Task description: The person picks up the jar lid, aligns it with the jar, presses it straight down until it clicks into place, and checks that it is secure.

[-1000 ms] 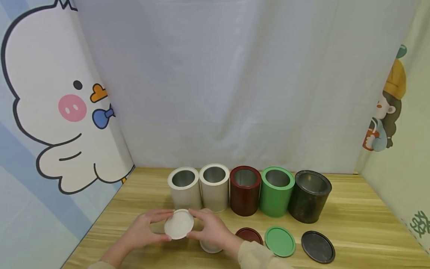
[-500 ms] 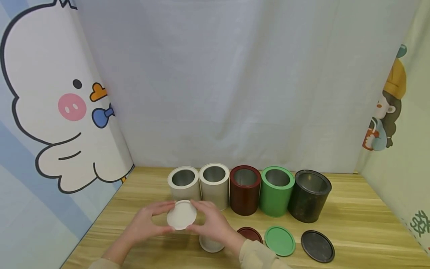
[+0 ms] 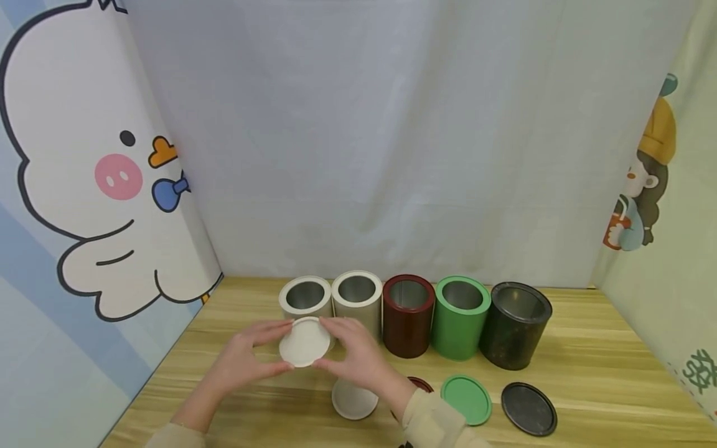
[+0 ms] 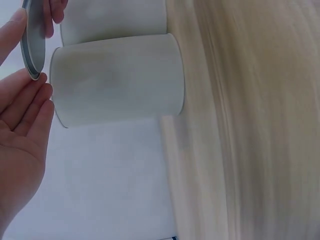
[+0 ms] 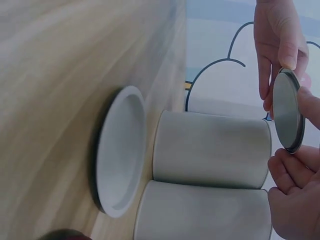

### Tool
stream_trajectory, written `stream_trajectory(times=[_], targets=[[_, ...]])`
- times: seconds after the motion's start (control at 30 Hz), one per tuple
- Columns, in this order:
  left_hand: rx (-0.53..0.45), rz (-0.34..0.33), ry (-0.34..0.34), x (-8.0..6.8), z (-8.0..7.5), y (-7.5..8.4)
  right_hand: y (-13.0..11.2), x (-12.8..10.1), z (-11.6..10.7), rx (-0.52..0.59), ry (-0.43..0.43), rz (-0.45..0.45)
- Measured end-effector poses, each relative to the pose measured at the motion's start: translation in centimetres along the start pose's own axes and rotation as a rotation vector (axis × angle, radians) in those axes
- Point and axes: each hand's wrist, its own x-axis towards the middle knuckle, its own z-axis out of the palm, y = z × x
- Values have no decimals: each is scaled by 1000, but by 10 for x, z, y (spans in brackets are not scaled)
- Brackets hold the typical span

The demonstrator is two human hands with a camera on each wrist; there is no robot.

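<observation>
Holding a white lid (image 3: 304,342) between them, both hands pinch its rim by the fingertips: the left hand (image 3: 242,363) from the left side, the right hand (image 3: 358,359) from the right, fingers curled lightly round the edge. That lid hangs just in front of and a little below the mouth of the leftmost white can (image 3: 305,297), low in the centre of the frame; the wrist views show its metal underside turned toward the cans.

Nearest the bottom edge, a second white lid (image 3: 354,398) lies on the surface (image 3: 588,367), with a dark red lid (image 3: 420,384) partly hidden by the sleeve, a green lid (image 3: 466,399) and a black lid (image 3: 529,408) in a row to its right. Behind them stand a second white can (image 3: 357,298), a dark red can (image 3: 409,314), a green can (image 3: 462,317) and a black can (image 3: 516,323), all open.

Seating this lid well seems to call for levelling it, centring it over the rim, then pressing evenly all round.
</observation>
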Motion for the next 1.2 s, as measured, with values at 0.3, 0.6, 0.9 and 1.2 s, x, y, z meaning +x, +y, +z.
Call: stream_trajectory(times=[0.3,0.6,0.9,1.2], targets=[[-36,-28,18,12,-5,5,1,12,-16,-41,-32,-9],[-27,-1,28,28,-12,7,9,26,-24,-47,-30,-49],[-41,-22,34,39,-16,3,12,34,-28,-23,-61,41],[-37,-79,24,50,-20,-4,16,49,-30,-24,-90,82]])
